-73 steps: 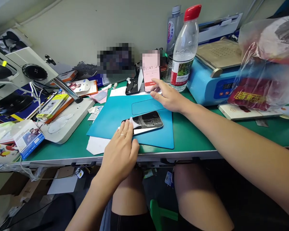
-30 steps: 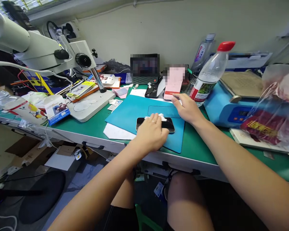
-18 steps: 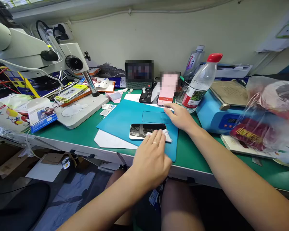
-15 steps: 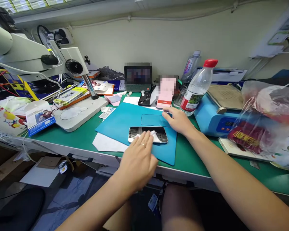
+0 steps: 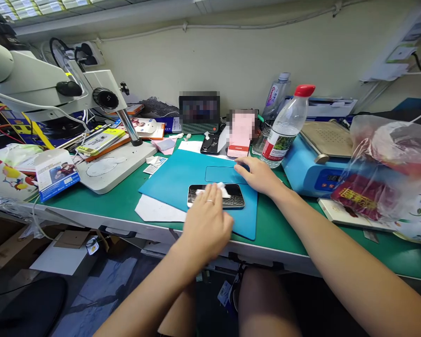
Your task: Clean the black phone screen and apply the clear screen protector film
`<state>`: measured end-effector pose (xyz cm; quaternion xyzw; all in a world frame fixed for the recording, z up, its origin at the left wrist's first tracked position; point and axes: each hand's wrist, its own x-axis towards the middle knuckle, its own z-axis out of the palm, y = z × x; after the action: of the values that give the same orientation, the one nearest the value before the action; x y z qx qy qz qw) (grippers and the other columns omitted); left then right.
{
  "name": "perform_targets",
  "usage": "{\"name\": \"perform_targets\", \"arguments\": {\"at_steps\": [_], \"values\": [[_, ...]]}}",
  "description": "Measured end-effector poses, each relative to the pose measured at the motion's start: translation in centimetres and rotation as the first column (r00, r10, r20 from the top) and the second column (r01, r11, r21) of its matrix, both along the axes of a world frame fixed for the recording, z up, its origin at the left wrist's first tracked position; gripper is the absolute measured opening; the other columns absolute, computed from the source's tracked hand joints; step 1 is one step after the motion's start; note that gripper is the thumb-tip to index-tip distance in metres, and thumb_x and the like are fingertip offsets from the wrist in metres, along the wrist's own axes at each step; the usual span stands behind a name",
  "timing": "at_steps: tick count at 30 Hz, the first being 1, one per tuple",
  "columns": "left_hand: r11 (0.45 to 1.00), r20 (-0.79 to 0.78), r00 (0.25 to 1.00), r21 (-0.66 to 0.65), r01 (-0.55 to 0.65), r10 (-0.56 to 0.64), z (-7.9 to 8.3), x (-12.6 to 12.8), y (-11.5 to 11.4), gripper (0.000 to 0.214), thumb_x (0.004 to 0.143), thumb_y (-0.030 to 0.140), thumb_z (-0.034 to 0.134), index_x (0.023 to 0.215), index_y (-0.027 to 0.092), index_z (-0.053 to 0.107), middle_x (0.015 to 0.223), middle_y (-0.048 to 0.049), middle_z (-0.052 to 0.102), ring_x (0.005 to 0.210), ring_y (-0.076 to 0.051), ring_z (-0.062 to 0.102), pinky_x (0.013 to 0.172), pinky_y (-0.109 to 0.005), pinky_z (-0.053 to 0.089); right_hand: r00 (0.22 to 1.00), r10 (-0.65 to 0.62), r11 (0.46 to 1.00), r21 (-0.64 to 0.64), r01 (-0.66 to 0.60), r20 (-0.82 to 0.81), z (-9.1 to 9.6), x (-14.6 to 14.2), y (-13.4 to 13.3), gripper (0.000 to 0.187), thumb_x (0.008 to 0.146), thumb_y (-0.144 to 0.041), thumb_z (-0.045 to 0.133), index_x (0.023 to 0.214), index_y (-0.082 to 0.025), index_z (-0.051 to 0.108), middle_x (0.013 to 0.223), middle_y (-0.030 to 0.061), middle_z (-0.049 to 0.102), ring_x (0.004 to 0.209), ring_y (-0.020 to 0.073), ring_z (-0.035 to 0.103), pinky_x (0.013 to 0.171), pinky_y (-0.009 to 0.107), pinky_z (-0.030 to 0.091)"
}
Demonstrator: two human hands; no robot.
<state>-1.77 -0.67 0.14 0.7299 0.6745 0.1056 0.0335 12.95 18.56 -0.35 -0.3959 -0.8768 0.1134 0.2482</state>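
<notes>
A smartphone [image 5: 236,201] lies screen up on a blue mat [image 5: 175,173], its dark glass reflecting light stripes. My left hand [image 5: 208,224] presses a crumpled white tissue [image 5: 222,191] onto the screen, fingers straight and close together over it. Beyond the phone lies a clear, phone-shaped sheet with a dark rim, like a screen protector [image 5: 219,174]. My right hand [image 5: 257,175] rests at the right end of that sheet, fingers loosely bent and apart, gripping nothing visible. Whether its fingertips touch the sheet is hard to tell.
On the left stands a microscope base [image 5: 115,168] with booklets on it. Behind the mat are a small display [image 5: 199,112], a pink-screened phone [image 5: 240,133] and a red-capped bottle [image 5: 286,128]. A blue heating device [image 5: 301,166] and a plastic bag [image 5: 386,173] stand at right.
My left hand has shifted slightly right and away from me across the phone screen, taking the tissue with it. My right hand stays nearly in place. The view has moved a little.
</notes>
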Motion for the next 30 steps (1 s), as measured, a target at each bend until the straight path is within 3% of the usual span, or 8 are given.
{"name": "perform_targets", "arguments": {"at_steps": [3, 6, 11, 14, 17, 22, 26, 30], "values": [[0.992, 0.073, 0.99, 0.042, 0.121, -0.124, 0.0, 3.0, 0.6, 0.065, 0.103, 0.03, 0.036, 0.159, -0.002, 0.04, 0.168, -0.0192, 0.037, 0.159, -0.03, 0.032, 0.131, -0.044, 0.028, 1.0, 0.03, 1.0, 0.008, -0.03, 0.002, -0.1, 0.0, 0.1, 0.039, 0.1, -0.032, 0.045, 0.123, -0.014, 0.073, 0.132, 0.0178, 0.074, 0.126, 0.0343, 0.066, 0.109, 0.055, 0.05], [0.983, 0.102, 0.979, 0.063, 0.17, -0.176, -0.1, 3.9, 0.7, 0.064, 0.106, 0.035, 0.035, 0.159, -0.001, 0.042, 0.168, -0.0192, 0.037, 0.159, -0.03, 0.032, 0.131, -0.044, 0.029, 0.998, 0.064, 0.998, 0.013, -0.064, 0.006, -0.1, 0.1, 0.1, 0.041, 0.1, -0.032, 0.045, 0.122, -0.013, 0.073, 0.132, 0.0193, 0.074, 0.127, 0.0348, 0.065, 0.11, 0.056, 0.049], [0.993, 0.033, 0.994, 0.059, 0.098, -0.1, -0.5, -0.5, 0.0, 0.062, 0.109, 0.036, 0.031, 0.159, 0.002, 0.042, 0.168, -0.0175, 0.039, 0.159, -0.029, 0.034, 0.131, -0.048, 0.03, 0.991, 0.133, 0.991, 0.009, -0.133, 0.005, 0.1, 0.1, -0.5, 0.041, 0.099, -0.04, 0.051, 0.122, -0.014, 0.074, 0.13, 0.0191, 0.073, 0.126, 0.0361, 0.064, 0.111, 0.058, 0.047], [0.998, -0.044, 0.998, 0.047, 0.049, -0.046, -0.6, -4.0, -0.7, 0.059, 0.109, 0.032, 0.03, 0.159, 0.003, 0.042, 0.167, -0.0171, 0.04, 0.158, -0.029, 0.035, 0.129, -0.049, 0.033, 0.963, 0.27, 0.963, -0.016, -0.27, 0.009, 0.6, 0.1, -1.3, 0.043, 0.097, -0.052, 0.059, 0.121, -0.02, 0.075, 0.129, 0.0154, 0.073, 0.127, 0.0354, 0.061, 0.11, 0.057, 0.047], [0.998, -0.11, 0.993, 0.06, -0.031, 0.037, -0.8, -5.9, -1.8, 0.059, 0.109, 0.031, 0.029, 0.159, 0.003, 0.042, 0.166, -0.0185, 0.04, 0.157, -0.032, 0.035, 0.126, -0.052, 0.037, 0.913, 0.407, 0.911, -0.087, -0.402, 0.043, 1.3, 0.1, -2.1, 0.059, 0.087, -0.066, 0.07, 0.127, -0.022, 0.074, 0.13, 0.0146, 0.071, 0.127, 0.0367, 0.058, 0.11, 0.058, 0.046], [0.993, -0.155, 0.987, 0.113, -0.033, 0.051, -1.2, -5.9, -3.4, 0.06, 0.109, 0.03, 0.028, 0.16, 0.001, 0.039, 0.167, -0.0187, 0.037, 0.158, -0.032, 0.033, 0.127, -0.052, 0.037, 0.9, 0.424, 0.9, -0.162, -0.405, 0.107, 2.0, -0.1, -2.9, 0.084, 0.069, -0.079, 0.078, 0.13, -0.022, 0.071, 0.131, 0.0159, 0.063, 0.131, 0.04, 0.05, 0.113, 0.061, 0.041], [0.992, -0.133, 0.99, 0.122, -0.032, 0.048, -1.3, -5.5, -4.2, 0.061, 0.109, 0.032, 0.027, 0.16, 0.0, 0.039, 0.168, -0.0192, 0.036, 0.158, -0.032, 0.033, 0.127, -0.052, 0.037, 0.89, 0.432, 0.897, -0.166, -0.409, 0.148, 1.9, -0.2, -3.2, 0.083, 0.066, -0.082, 0.078, 0.126, -0.024, 0.071, 0.133, 0.0156, 0.059, 0.131, 0.0402, 0.047, 0.113, 0.061, 0.04], [0.993, -0.136, 0.989, 0.109, -0.052, 0.066, -1.4, -5.4, -4.9, 0.062, 0.11, 0.032, 0.023, 0.16, -0.001, 0.04, 0.168, -0.0203, 0.035, 0.158, -0.032, 0.032, 0.127, -0.053, 0.037, 0.868, 0.451, 0.893, -0.117, -0.435, 0.208, 2.1, -0.3, -3.3, 0.075, 0.074, -0.08, 0.074, 0.122, -0.023, 0.073, 0.131, 0.0172, 0.061, 0.128, 0.0408, 0.049, 0.109, 0.061, 0.041]]}}
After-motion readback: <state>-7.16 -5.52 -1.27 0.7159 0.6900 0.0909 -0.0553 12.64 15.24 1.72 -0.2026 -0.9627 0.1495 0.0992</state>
